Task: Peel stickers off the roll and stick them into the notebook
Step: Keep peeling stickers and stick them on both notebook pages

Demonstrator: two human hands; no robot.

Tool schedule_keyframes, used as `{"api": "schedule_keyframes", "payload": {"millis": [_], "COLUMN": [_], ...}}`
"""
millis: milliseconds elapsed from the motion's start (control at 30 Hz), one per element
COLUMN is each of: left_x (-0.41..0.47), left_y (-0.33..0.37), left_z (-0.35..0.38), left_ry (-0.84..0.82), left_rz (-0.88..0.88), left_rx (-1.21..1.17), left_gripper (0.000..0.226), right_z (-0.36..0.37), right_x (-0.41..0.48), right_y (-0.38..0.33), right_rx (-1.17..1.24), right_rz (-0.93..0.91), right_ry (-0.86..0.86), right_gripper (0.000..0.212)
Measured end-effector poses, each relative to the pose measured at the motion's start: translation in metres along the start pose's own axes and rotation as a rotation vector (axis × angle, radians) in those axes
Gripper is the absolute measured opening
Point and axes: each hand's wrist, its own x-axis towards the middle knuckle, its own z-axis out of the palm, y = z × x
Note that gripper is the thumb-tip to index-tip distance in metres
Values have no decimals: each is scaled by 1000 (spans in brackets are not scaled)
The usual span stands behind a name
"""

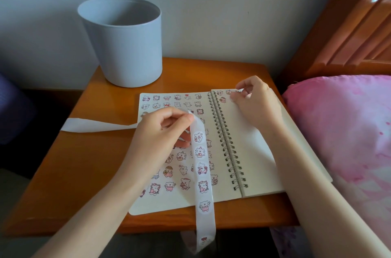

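On the wooden table (pixel 84 162) by the bed (pixel 342 131): notebook (pixel 249 141) lies open, spiral binding (pixel 226 141) down the middle. Left page (pixel 148 205) is packed with rows of small cartoon stickers. Right page is nearly bare, with a few stickers at its top corner by the binding.

Left hand (pixel 160 131) pinches the sticker strip (pixel 202 162) near its top, thumb against curled fingers. The strip runs down over the left page and hangs off the table's front edge, several stickers left on it. Spent backing (pixel 95 125) trails away to the left across the table.

Right hand (pixel 254 97) has curled fingers pinching a sticker (pixel 238 91) at the top edge of the right page, next to those already down. Cannot tell whether it is touching the paper yet.

Grey tub (pixel 120 46) stands at the back of the table.

Risks, as I judge them:
- sticker lands crooked or overlaps its neighbour, since the row is tight
- it folds onto itself or clings to a fingertip on release
- the hanging strip's weight tugs it from the left hand's pinch, or it snags at the table edge
- the notebook's right side seems to overhang toward the bed, so firm pressing there may tip it

Writing: none readable. No brand or label seen, and the sticker art is too small to make out any text
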Motion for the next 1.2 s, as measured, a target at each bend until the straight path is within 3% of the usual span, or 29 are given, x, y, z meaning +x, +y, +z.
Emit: {"api": "schedule_keyframes", "payload": {"millis": [200, 367, 500, 933, 1200], "left_x": [-2, -1, -2, 2, -1], "left_y": [5, 5, 4, 6, 9], "left_z": [2, 0, -3, -6, -8], "left_ry": [37, 70, 150, 247, 202], "left_rz": [15, 17, 71, 128, 42], "left_rx": [-38, -44, -3, -22, -109], "left_gripper": [8, 13, 16, 16, 26], "right_z": [-18, -27, -32, -31, -28], "right_x": [-16, -50, -57, -60, -60], "right_y": [-18, -46, -53, -59, -59], "right_rx": [299, 380, 363, 474, 540], "right_rz": [-151, -169, -205, -160, -148], "right_ry": [-12, -450, -608, -610, -538], "right_gripper": [4, 16, 21, 23, 17]}}
